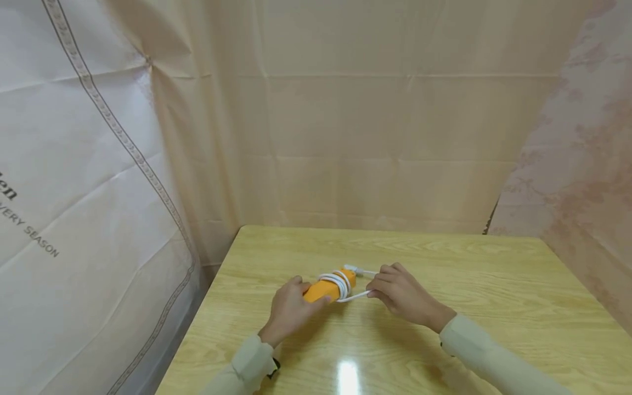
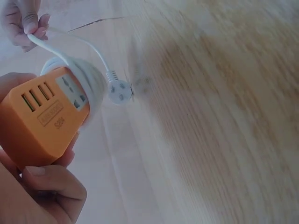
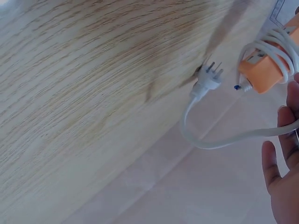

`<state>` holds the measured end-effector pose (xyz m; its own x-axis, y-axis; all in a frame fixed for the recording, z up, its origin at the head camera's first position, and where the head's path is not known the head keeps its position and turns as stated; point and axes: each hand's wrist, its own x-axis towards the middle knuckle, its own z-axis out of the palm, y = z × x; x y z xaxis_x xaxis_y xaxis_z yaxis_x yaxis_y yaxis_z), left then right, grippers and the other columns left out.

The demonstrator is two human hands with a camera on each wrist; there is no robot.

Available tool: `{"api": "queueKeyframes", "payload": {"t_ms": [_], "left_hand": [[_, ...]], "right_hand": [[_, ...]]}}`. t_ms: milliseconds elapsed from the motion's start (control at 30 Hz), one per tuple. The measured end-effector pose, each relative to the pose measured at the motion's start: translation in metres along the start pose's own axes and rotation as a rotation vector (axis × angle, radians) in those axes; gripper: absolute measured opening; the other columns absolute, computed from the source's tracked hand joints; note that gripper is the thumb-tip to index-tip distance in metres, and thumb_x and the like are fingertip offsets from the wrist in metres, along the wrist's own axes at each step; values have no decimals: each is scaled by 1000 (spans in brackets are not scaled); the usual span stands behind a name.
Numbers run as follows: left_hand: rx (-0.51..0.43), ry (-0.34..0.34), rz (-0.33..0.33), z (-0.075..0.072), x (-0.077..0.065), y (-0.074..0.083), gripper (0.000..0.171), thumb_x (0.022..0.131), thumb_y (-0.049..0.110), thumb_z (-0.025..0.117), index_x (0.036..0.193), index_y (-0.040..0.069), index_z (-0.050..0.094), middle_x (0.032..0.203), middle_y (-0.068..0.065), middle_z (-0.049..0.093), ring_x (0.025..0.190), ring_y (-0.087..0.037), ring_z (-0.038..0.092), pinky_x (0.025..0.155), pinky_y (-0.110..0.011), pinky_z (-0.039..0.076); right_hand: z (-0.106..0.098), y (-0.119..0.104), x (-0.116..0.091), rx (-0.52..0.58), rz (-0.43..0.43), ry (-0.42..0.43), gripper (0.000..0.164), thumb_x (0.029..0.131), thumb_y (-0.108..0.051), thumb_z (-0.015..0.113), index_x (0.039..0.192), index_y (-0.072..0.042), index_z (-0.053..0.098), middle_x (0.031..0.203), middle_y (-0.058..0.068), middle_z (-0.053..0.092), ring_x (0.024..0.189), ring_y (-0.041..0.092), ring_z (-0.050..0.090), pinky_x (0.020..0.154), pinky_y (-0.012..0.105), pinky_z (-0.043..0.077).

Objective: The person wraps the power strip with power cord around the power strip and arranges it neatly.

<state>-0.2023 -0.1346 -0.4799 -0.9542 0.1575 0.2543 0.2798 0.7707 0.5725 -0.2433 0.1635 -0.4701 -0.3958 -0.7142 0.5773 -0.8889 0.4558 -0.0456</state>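
An orange power strip (image 1: 321,291) with USB ports and a white socket face is gripped at its near end by my left hand (image 1: 291,307). Several turns of white cord (image 2: 88,79) wrap round its far end. To the right, my right hand (image 1: 402,293) pinches the free length of the cord between thumb and fingers. From that hand the cord's short end runs back to a white three-pin plug (image 3: 205,81), which hangs loose beside the strip. In the left wrist view, the strip's ports and socket face the camera.
Beneath the hands is a wood-grain table (image 1: 444,263). A beige cloth (image 1: 345,137) hangs behind it, a printed pale sheet (image 1: 99,219) at the left, and a pinkish floral sheet (image 1: 582,164) at the right.
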Motion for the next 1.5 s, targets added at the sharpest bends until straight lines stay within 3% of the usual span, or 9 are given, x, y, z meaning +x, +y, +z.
{"api": "queueKeyframes", "payload": {"t_ms": [300, 467, 633, 967, 1033, 1267, 1500], "left_hand": [[9, -135, 60, -4, 0, 8, 47, 84, 56, 79, 84, 9, 76, 75, 5, 47, 61, -10, 42, 52, -24, 34], [-2, -262, 191, -4, -1, 9, 44, 86, 58, 77, 84, 14, 74, 73, 7, 43, 59, -6, 37, 54, -22, 32], [-34, -314, 296, -5, 0, 8, 39, 87, 58, 75, 73, 23, 65, 70, 9, 41, 56, -4, 35, 53, -21, 31], [-186, -505, 449, -6, 2, 8, 31, 89, 48, 79, 82, 19, 74, 67, 10, 39, 56, -2, 34, 54, -18, 30], [-236, -538, 455, -6, 2, 9, 27, 90, 44, 79, 81, 19, 74, 67, 10, 40, 56, -2, 35, 54, -18, 32], [-491, -715, 352, -3, -3, 8, 19, 92, 36, 79, 98, 18, 81, 74, 7, 47, 63, -5, 40, 60, -19, 38], [-606, -774, 387, -2, -3, 10, 25, 95, 39, 74, 101, 16, 82, 74, 6, 45, 66, -5, 38, 65, -20, 37]], "right_hand": [[-3, -1, 4, 13, -38, 45, 5, 96, -22, 72, 96, -17, 74, 89, -15, 67, 81, 7, 49, 79, 30, 39], [-2, -2, 6, 39, -45, 50, 9, 98, -26, 68, 97, -19, 74, 94, -14, 68, 85, 7, 52, 79, 30, 37], [-3, -3, 7, 65, -31, 40, 12, 97, -31, 68, 96, -20, 75, 94, -16, 68, 86, 7, 52, 78, 29, 35], [-6, -4, 10, 180, -66, 7, 10, 90, -36, 75, 96, -29, 77, 91, -23, 65, 87, 1, 52, 83, 31, 38], [-7, -4, 10, 197, -77, 7, 11, 89, -36, 75, 96, -29, 77, 91, -23, 65, 86, 1, 51, 83, 30, 38], [-7, -5, 9, 296, -89, -4, 13, 88, -32, 76, 99, -26, 80, 92, -21, 67, 88, 1, 54, 84, 29, 37], [-2, -5, 9, 408, -86, -28, 16, 90, -30, 74, 105, -31, 79, 96, -24, 67, 89, 1, 52, 81, 29, 35]]}}
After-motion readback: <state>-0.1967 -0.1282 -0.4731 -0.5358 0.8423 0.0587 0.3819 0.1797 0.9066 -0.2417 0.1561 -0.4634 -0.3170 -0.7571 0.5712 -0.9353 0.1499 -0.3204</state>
